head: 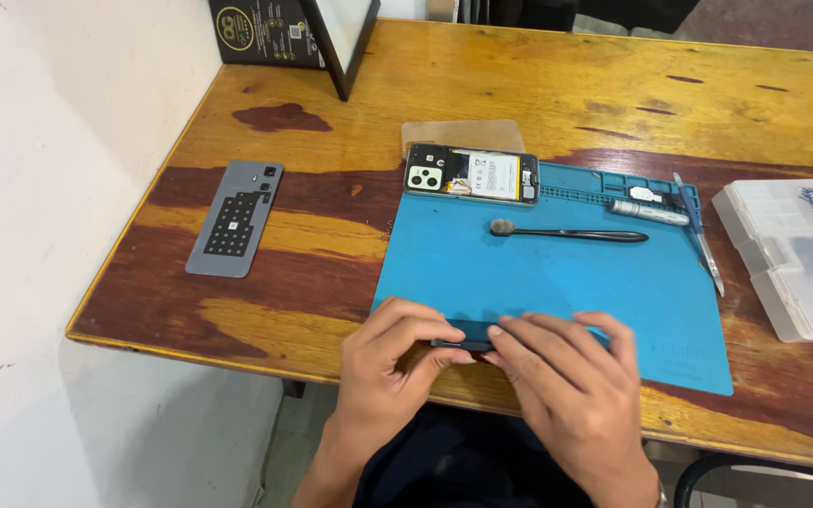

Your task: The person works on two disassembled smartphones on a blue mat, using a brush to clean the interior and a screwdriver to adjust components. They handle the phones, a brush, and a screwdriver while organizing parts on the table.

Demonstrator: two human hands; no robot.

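My left hand (390,362) and my right hand (568,381) meet at the near edge of a blue work mat (557,282). Together they grip a thin dark flat piece (463,332), mostly hidden under my fingers; what it is cannot be told. At the mat's far edge lies an opened phone (470,174) with its back off, battery and camera block showing. A black brush (566,233) lies across the mat's middle.
A grey phone back cover (235,218) lies on the wooden table (284,310) to the left. A metal tube and a pen-like tool (698,230) sit at the mat's right. A clear plastic box (797,254) stands far right, a dark box and frame (331,38) far left.
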